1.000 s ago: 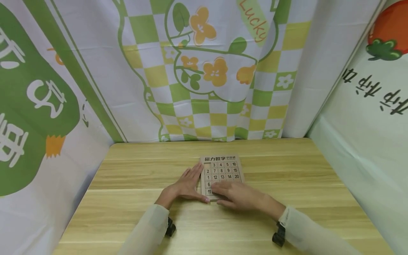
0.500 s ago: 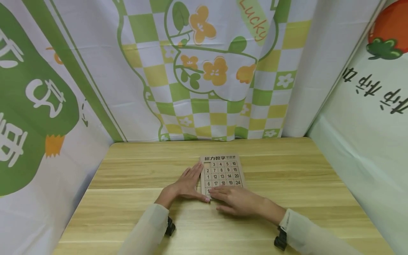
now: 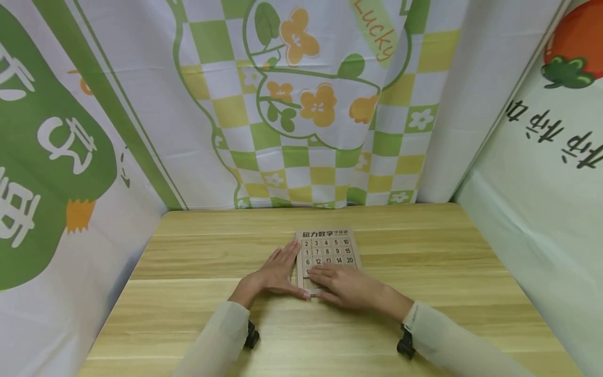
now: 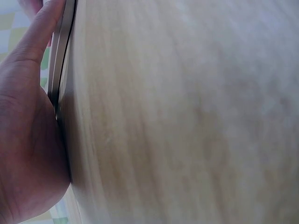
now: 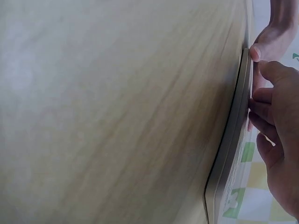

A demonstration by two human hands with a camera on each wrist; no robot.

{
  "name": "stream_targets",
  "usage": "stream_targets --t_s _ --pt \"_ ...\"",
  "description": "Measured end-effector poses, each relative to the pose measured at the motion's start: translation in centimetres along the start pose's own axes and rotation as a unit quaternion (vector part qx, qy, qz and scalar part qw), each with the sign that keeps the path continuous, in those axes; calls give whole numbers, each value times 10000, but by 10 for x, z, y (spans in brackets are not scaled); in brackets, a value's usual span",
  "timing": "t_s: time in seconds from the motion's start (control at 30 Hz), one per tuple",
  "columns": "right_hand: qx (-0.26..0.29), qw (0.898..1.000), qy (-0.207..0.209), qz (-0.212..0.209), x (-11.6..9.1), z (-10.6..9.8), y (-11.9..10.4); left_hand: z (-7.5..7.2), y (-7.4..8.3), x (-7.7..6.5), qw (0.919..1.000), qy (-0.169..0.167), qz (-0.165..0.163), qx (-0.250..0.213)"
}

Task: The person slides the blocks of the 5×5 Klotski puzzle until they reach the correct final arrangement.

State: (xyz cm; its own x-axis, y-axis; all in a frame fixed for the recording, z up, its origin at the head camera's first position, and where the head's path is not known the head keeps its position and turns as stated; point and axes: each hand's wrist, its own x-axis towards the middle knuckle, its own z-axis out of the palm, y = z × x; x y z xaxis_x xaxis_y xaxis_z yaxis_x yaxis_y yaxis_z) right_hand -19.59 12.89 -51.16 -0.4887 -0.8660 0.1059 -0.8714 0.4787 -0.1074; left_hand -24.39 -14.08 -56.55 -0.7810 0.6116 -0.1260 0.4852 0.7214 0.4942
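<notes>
A wooden number sliding puzzle (image 3: 325, 234) lies flat on the table, its heading strip at the far end. Numbered tiles fill its upper rows, and a bare slot (image 3: 308, 285) shows at the bottom left. My left hand (image 3: 273, 276) lies along the left side, fingers straight and thumb at the near edge. My right hand (image 3: 350, 287) reaches over the lower tiles from the right, fingertips on the left column's fourth row, hiding much of the two lowest rows. In the right wrist view, the board's side (image 5: 229, 135) shows beneath the slightly bent fingers (image 5: 264, 122).
The wood-grain table (image 3: 198, 246) extends around the puzzle. A green and yellow checked curtain (image 3: 320, 178) hangs behind it, with printed white cloths on the left and right. A small black device (image 3: 252, 335) sits at the left wrist, another (image 3: 406, 343) at the right.
The left column of tiles has slid up by one place, so the gap has gone from top left to bottom left. My right hand dipped nearer, then moved up. My left hand stayed put.
</notes>
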Motion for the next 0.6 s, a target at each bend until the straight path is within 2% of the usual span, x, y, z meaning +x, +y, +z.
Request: stream_targets --t_s 0.27,0.4,0.6 --pt "10 9998 178 -56 -2 0 1 5 -7 3 9999 76 38 147" --pt "197 9993 320 -29 -7 -2 2 1 -3 1 10000 22 6 94" --pt "471 9976 453 243 -24 -9 6 -4 6 -4 9999 58 49 -82"
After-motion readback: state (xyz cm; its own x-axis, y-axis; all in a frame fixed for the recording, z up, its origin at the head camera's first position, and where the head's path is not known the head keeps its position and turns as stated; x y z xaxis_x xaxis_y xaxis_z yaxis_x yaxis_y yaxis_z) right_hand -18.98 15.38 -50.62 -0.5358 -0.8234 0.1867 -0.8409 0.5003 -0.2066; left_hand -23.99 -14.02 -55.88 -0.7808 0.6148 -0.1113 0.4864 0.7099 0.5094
